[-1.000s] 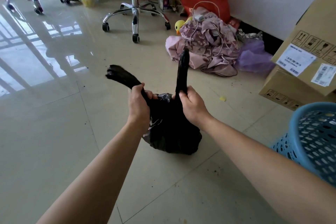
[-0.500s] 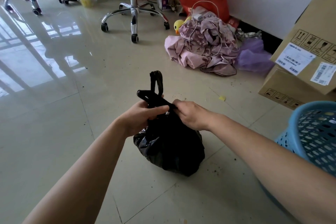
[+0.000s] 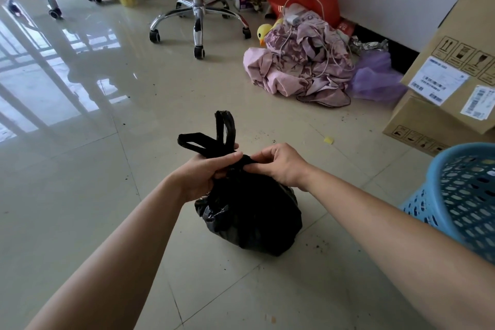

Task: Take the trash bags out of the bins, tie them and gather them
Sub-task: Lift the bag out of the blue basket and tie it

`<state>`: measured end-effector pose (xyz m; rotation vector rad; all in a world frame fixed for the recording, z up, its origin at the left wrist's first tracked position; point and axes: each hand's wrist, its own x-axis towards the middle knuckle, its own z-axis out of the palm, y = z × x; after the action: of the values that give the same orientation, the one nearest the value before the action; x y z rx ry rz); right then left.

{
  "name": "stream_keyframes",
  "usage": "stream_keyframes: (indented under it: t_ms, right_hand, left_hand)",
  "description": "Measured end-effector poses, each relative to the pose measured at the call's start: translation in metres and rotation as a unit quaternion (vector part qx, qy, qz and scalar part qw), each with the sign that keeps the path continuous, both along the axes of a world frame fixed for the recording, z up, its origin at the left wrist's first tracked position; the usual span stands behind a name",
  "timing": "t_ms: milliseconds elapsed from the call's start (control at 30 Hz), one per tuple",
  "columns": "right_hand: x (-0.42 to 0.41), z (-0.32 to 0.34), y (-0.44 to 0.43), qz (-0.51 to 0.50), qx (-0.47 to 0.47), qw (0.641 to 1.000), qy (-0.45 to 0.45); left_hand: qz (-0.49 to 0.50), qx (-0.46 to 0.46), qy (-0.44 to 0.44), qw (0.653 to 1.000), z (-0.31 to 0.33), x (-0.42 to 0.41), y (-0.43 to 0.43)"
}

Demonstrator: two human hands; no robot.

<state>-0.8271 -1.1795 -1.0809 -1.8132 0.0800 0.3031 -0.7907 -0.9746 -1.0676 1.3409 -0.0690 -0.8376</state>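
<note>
The handle loops point(image 3: 230, 130), apart a second ago, are crossing into a knot, the left hand point(image 3: 203, 173) gripping them and the right hand point(image 3: 281, 166) pinching the neck of the trash bag point(image 3: 254, 220) sitting on the floor point(image 3: 128, 222).

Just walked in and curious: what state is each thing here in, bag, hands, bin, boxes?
Black trash bag: on the floor, bulging, neck gathered, two handle loops sticking up.
Left hand: grips the neck under the loops.
Right hand: pinches the neck.
Blue bin: upright, apart from the bag.
Upper cardboard box: tilted on the lower cardboard box.
</note>
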Motion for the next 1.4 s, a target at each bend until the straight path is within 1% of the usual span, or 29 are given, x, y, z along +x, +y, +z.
stream_keyframes:
  t_ms: [67,133,233,300,367,467,533,633,733,800,867,967,1033,1100,1167,1233,1300,1400]
  right_hand:
    - [-0.001,0.005,-0.002,0.025,0.003,0.999,0.028]
    - [0.000,0.011,-0.006,0.046,0.024,0.996,0.077]
    - [0.004,0.025,-0.011,0.010,0.078,0.990,0.113]
    - [0.009,0.033,-0.013,-0.020,0.107,0.988,0.113]
    - [0.012,0.039,-0.011,-0.018,0.132,0.986,0.103]
    - [0.020,0.043,-0.002,-0.070,0.140,0.986,0.052]
    - [0.026,0.047,-0.002,-0.121,0.147,0.982,0.017]
    - [0.029,0.054,-0.013,-0.171,0.191,0.966,-0.010]
    - [0.025,0.056,-0.020,-0.173,0.207,0.963,-0.023]
    - [0.023,0.058,-0.018,-0.168,0.250,0.953,-0.015]
    - [0.020,0.058,-0.017,-0.155,0.285,0.946,0.011]
    - [0.013,0.052,-0.016,-0.133,0.289,0.945,0.074]
    - [0.010,0.043,-0.012,-0.144,0.296,0.938,0.108]
    - [0.008,0.036,-0.004,-0.149,0.307,0.931,0.128]
    - [0.008,0.032,0.003,-0.139,0.290,0.937,0.138]
    - [0.007,0.030,0.005,-0.125,0.248,0.950,0.146]
    - [0.008,0.030,0.000,-0.114,0.201,0.960,0.157]
    - [0.013,0.027,-0.011,-0.115,0.079,0.981,0.134]
  left_hand:
    - [-0.007,0.019,0.012,1.000,-0.001,0.001,0.002]
    - [-0.020,0.014,0.024,0.999,0.000,0.002,0.004]
    - [-0.052,0.000,0.045,0.998,0.004,0.001,0.004]
    - [-0.087,-0.002,0.057,0.995,0.006,0.000,0.002]
    - [-0.131,0.001,0.053,0.990,0.011,-0.003,-0.001]
    - [-0.159,-0.012,0.055,0.986,0.013,-0.005,-0.009]
    - [-0.136,-0.043,0.069,0.987,0.009,-0.004,-0.010]
    - [-0.072,-0.123,0.114,0.983,0.002,0.000,-0.001]
    - [-0.021,-0.193,0.114,0.974,-0.003,0.001,0.006]
    - [-0.002,-0.212,0.112,0.971,-0.006,0.001,0.006]
    - [0.028,-0.213,0.117,0.970,-0.009,0.005,0.005]
    - [0.074,-0.175,0.115,0.975,-0.010,0.012,0.006]
    - [0.090,-0.136,0.104,0.981,-0.010,0.013,0.004]
    - [0.087,-0.124,0.090,0.984,-0.011,0.013,-0.001]
    - [0.102,-0.140,0.072,0.982,-0.012,0.012,-0.007]
    - [0.126,-0.133,0.028,0.983,-0.014,0.010,-0.007]
    - [0.108,-0.099,-0.017,0.989,-0.015,0.009,-0.004]
    - [0.048,-0.059,-0.038,0.996,-0.011,0.009,-0.001]
